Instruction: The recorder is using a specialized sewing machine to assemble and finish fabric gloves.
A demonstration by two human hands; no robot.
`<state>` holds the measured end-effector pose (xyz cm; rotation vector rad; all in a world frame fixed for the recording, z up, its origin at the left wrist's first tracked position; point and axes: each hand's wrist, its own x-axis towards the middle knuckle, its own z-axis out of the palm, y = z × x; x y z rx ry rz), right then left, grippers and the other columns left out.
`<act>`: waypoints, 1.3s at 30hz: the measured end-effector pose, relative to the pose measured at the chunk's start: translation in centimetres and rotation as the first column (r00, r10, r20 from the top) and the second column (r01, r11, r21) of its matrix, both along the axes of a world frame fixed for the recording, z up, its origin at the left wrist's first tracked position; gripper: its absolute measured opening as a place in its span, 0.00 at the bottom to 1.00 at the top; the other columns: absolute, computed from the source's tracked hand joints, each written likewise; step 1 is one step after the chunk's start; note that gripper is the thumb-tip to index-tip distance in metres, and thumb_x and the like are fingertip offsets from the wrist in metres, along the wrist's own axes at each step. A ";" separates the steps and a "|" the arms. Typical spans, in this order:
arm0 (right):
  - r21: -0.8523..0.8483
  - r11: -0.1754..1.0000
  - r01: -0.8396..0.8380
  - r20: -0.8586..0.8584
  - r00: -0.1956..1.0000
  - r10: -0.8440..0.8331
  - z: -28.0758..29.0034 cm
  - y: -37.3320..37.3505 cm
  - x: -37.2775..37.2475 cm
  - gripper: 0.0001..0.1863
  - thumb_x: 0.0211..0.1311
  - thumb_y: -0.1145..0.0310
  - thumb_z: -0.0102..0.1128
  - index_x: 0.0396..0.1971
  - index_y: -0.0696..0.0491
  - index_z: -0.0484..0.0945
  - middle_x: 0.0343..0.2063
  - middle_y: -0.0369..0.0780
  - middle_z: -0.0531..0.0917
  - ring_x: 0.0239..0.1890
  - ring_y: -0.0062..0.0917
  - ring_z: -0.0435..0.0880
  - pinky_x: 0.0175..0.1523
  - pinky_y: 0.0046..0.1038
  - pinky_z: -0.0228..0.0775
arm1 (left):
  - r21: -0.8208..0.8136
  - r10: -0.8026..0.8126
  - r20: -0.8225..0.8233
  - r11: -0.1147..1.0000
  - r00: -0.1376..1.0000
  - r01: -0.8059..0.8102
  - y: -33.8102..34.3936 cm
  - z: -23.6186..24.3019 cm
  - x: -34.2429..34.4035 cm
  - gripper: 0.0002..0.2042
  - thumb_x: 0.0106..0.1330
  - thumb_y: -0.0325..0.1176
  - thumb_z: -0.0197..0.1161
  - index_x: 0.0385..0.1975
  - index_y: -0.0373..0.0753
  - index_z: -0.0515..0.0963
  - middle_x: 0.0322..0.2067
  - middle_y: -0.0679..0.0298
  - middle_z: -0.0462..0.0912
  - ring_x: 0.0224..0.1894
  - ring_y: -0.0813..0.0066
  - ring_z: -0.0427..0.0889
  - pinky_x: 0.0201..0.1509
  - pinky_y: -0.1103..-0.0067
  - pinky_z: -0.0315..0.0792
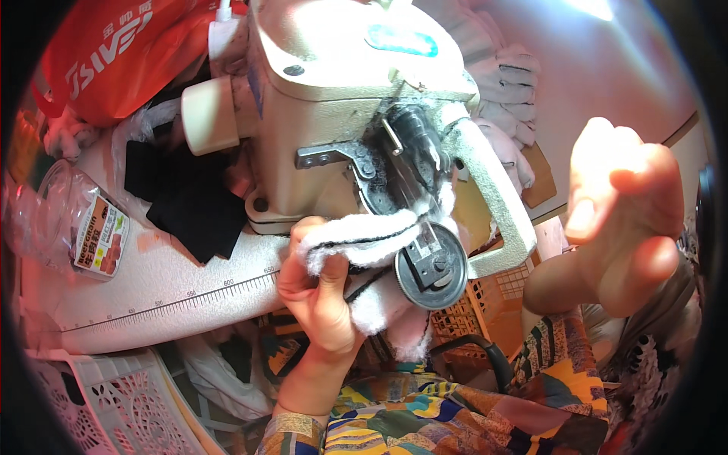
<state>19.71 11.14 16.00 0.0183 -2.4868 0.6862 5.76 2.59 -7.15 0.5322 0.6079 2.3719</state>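
My left hand (326, 299) grips a fuzzy white fabric piece (356, 235) with a dark seam line, thumb and fingers pressed around it. The fabric runs to the black round disc (432, 265) on the front of a cream industrial sewing machine (334, 72), where more white fluffy fabric hangs below. The working parts (413, 140) above the disc are dusted with lint. My right hand (622, 197) is raised right of the machine's arm (500, 197), fingers loosely bent and apart, with nothing visible in them; its upper part is washed out by light.
A red bag (152, 45), dark cloth (186, 205) and a clear plastic tub (76, 208) lie at left on the ruled table edge (136, 318). White gloves (504, 91) are piled behind the machine. Plastic baskets (114, 402) stand below; my patterned clothing fills the lower edge.
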 end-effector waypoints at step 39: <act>-0.238 0.921 0.309 -0.129 0.930 -0.345 -14.4 1.3 -0.6 0.12 0.59 0.71 0.63 0.41 0.61 0.81 0.39 0.45 0.83 0.43 0.34 0.81 0.50 0.31 0.71 | -0.151 0.279 -0.819 0.739 0.502 -0.657 -0.3 4.7 -0.7 0.08 0.42 0.24 0.70 0.25 0.37 0.83 0.23 0.70 0.68 0.39 0.69 0.64 0.45 0.76 0.61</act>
